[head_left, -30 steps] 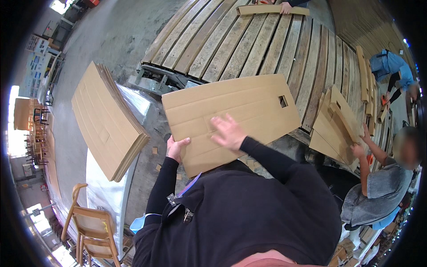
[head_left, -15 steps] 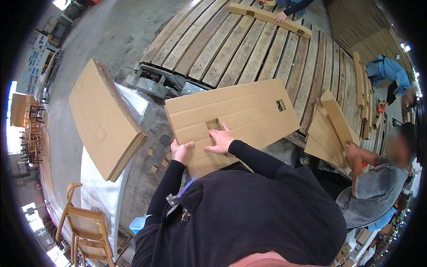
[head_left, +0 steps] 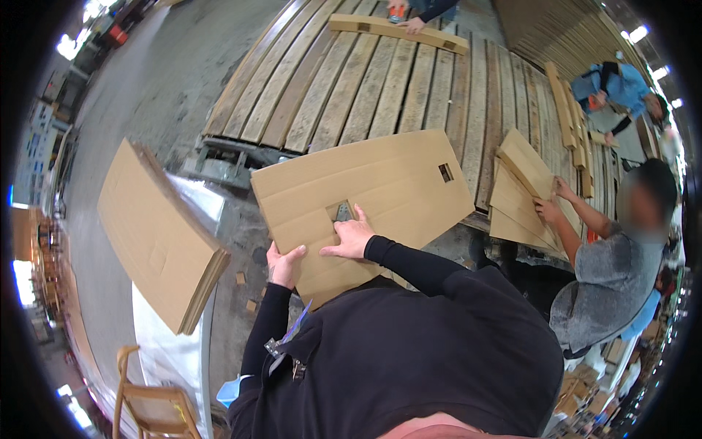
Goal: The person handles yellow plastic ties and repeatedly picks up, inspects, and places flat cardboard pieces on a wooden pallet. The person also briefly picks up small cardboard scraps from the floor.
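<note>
- Left hand (head_left: 284, 265) grips the near edge of a flat brown cardboard sheet (head_left: 380, 192); right hand (head_left: 351, 238) presses flat, fingers spread, beside its cut-out.
- The sheet rests partly over a slatted wooden platform (head_left: 365, 80).
- Left — a stack of brown cardboard sheets (head_left: 157, 234).
- Right — a co-worker's hands (head_left: 550, 205) hold more folded cardboard (head_left: 523, 186).

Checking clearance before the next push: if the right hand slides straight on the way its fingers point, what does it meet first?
The right hand lies flat on the cardboard sheet, fingers pointing up-left at the rectangular cutout. Its fingertips seem to reach that hole's edge first; beyond it, only more cardboard.

A cardboard stack (head_left: 157, 234) lies beside a wooden chair (head_left: 150, 402).
</note>
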`<state>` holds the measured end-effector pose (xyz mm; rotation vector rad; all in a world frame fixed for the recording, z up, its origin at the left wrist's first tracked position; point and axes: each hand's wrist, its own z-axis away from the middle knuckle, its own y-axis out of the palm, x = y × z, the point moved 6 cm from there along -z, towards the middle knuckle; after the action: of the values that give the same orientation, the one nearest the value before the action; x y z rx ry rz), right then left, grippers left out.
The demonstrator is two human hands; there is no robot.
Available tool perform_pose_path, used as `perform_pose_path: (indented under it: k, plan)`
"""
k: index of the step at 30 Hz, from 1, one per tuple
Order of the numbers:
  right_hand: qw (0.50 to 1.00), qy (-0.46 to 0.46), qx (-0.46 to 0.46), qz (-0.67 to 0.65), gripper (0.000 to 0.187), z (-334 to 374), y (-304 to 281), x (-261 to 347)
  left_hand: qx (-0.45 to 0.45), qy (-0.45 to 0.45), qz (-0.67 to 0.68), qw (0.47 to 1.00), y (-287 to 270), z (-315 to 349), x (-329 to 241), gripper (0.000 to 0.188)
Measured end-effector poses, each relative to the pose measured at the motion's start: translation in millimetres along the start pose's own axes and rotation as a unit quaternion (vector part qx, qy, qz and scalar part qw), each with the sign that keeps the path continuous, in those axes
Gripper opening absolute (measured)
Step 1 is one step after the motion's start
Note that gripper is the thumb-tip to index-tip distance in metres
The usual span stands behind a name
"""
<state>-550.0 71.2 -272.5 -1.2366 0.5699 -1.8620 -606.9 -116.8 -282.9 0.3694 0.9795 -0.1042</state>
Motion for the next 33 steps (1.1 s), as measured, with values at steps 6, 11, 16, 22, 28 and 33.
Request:
perform_pose_path:
  k: [6, 11, 16, 22, 28, 33]
  plan:
    - [0.989, -0.001, -0.103, 0.106, 0.085, 16.0, -81.0, -30.7, 0.063, 0.105, 0.079, 0.989, 73.9, -20.2, -21.1, 0.048]
    - [0.966, -0.006, -0.114, 0.230, 0.069, 27.8, -201.1, -135.0, 0.228, -0.071, -0.101, 0.966, 211.0, -54.7, 4.0, 0.064]
    - [0.960, 0.126, -0.115, 0.221, 0.099, 31.2, -212.5, -202.6, 0.250, -0.023, -0.222, 0.942, 194.1, -34.2, 7.7, 0.074]
    - [0.990, 0.037, 0.056, -0.121, 0.061, -29.9, -4.4, -105.4, -0.075, 0.229, -0.225, 0.944, -54.1, 15.1, -67.7, 0.020]
    - [0.923, -0.207, -0.040, -0.323, 0.059, -134.8, 60.4, 146.3, -0.620, 0.171, -0.402, 0.652, -352.5, 137.2, -183.0, 0.041]
    - [0.962, -0.081, -0.131, -0.227, 0.075, -218.3, 30.6, 279.8, -0.522, -0.139, -0.277, 0.795, -457.1, 124.1, -174.7, 0.072]
